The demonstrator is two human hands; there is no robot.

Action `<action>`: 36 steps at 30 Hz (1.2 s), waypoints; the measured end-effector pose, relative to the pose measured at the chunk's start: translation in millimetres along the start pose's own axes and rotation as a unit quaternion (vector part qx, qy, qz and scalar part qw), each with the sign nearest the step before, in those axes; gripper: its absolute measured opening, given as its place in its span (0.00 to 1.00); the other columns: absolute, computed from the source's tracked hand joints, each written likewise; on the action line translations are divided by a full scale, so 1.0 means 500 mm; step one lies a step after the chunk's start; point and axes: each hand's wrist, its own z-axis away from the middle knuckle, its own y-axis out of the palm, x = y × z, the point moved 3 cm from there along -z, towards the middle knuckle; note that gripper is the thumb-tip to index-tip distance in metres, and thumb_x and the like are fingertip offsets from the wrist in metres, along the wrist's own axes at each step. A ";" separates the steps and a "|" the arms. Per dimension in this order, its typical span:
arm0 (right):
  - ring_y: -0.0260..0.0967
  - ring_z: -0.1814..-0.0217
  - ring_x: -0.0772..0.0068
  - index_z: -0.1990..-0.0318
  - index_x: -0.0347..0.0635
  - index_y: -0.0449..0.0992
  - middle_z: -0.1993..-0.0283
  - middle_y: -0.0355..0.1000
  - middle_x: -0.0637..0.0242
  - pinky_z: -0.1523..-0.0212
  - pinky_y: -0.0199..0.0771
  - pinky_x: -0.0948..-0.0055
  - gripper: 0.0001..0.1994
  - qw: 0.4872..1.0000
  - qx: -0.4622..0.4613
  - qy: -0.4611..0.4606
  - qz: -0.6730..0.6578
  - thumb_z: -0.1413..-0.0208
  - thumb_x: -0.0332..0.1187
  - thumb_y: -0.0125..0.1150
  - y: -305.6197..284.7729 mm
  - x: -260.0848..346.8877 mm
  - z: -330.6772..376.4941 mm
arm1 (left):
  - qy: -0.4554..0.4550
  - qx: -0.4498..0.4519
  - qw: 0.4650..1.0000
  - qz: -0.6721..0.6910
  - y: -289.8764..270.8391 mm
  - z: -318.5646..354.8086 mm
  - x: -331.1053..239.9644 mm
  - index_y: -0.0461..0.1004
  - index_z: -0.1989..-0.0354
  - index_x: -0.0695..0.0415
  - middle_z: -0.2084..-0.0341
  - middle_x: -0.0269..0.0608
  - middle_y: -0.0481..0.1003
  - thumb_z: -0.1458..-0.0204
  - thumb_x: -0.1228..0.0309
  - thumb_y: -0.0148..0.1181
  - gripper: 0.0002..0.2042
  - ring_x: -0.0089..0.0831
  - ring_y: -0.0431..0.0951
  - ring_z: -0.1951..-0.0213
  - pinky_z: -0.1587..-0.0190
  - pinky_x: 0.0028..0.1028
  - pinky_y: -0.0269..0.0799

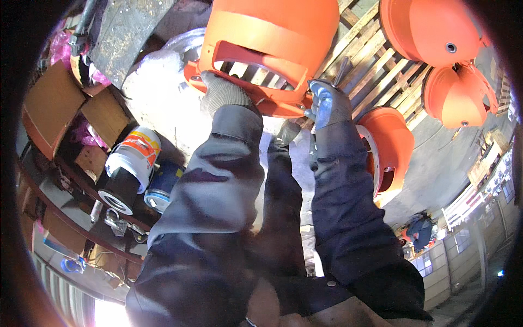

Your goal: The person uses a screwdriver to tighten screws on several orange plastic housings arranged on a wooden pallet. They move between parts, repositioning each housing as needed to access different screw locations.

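At upper centre of the frame, a large orange motor housing (272,38) with a slotted opening in its side sits directly ahead of both hands, its flange rim facing the person. Left hand (223,92), in a grey knit glove, presses against the lower left edge of that flange; its fingers appear curled on the rim, though the grip itself is partly hidden by the sleeve. Right hand (327,101), in a blue-grey glove, is closed around a slim metal tool (340,68) that points up and to the right, its tip meeting the flange at the lower right edge. The hands are apart, one at each end of the visible flange arc, and about equally near the housing. Its long axis appears to run from the flange toward the top of the frame. Beneath it lies a wooden pallet (376,65), slats running diagonally. Room to the right is limited: a second orange casting (389,147) stands just beside the right forearm, and two more orange end covers (430,27) (457,95) occupy the upper right. To the left, a pale wrapped bulk (158,92) adjoins the housing; lower left hold a white canister (133,163), a blue tin (160,191) and cardboard boxes (49,106). Another person (419,231) crouches at lower right, well apart.
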 end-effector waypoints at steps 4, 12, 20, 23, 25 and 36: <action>0.71 0.67 0.77 0.40 0.42 0.75 0.63 0.72 0.70 0.65 0.76 0.71 0.22 0.989 0.047 -0.136 0.019 0.39 0.39 0.72 -0.018 0.012 0.041 | 0.006 0.036 0.999 0.007 -0.007 -0.001 -0.001 0.77 0.40 0.64 0.53 0.52 0.83 0.35 0.33 0.50 0.40 0.44 0.85 0.56 0.51 0.45 0.82; 0.72 0.49 0.74 0.39 0.36 0.71 0.50 0.72 0.66 0.49 0.78 0.71 0.20 0.949 -0.023 -0.309 -0.061 0.33 0.31 0.68 -0.213 -0.131 0.335 | -0.098 0.165 0.978 0.081 -0.114 0.086 -0.040 0.78 0.41 0.61 0.53 0.50 0.83 0.36 0.31 0.49 0.40 0.44 0.84 0.53 0.45 0.48 0.79; 0.75 0.57 0.74 0.30 0.42 0.70 0.45 0.76 0.64 0.59 0.76 0.78 0.21 0.868 0.264 -0.153 -0.392 0.25 0.40 0.56 -0.155 -0.135 0.750 | -0.386 0.551 0.729 0.128 -0.423 0.607 -0.144 0.76 0.36 0.62 0.36 0.57 0.76 0.36 0.31 0.48 0.42 0.50 0.76 0.34 0.31 0.51 0.69; 0.75 0.67 0.75 0.46 0.41 0.79 0.59 0.79 0.66 0.68 0.74 0.79 0.13 0.934 0.131 -0.199 -0.265 0.24 0.39 0.54 -0.212 -0.084 0.877 | -0.385 0.566 0.724 0.082 -0.468 0.786 -0.140 0.74 0.35 0.66 0.39 0.55 0.79 0.30 0.38 0.47 0.38 0.44 0.78 0.36 0.32 0.44 0.71; 0.69 0.77 0.79 0.60 0.41 0.80 0.73 0.75 0.70 0.77 0.67 0.79 0.15 0.897 0.139 -0.245 -0.341 0.23 0.40 0.54 -0.277 -0.064 0.945 | -0.337 0.624 0.700 0.086 -0.497 0.896 -0.119 0.74 0.37 0.68 0.42 0.53 0.80 0.30 0.43 0.53 0.34 0.41 0.80 0.40 0.32 0.39 0.74; 0.81 0.68 0.60 0.67 0.40 0.87 0.68 0.84 0.58 0.65 0.78 0.55 0.24 0.839 -0.440 -0.314 0.065 0.31 0.51 0.59 -0.915 -0.076 0.848 | -0.248 0.748 0.595 -0.158 -0.636 1.259 -0.028 0.63 0.27 0.63 0.27 0.51 0.65 0.32 0.43 0.55 0.37 0.44 0.64 0.25 0.23 0.54 0.56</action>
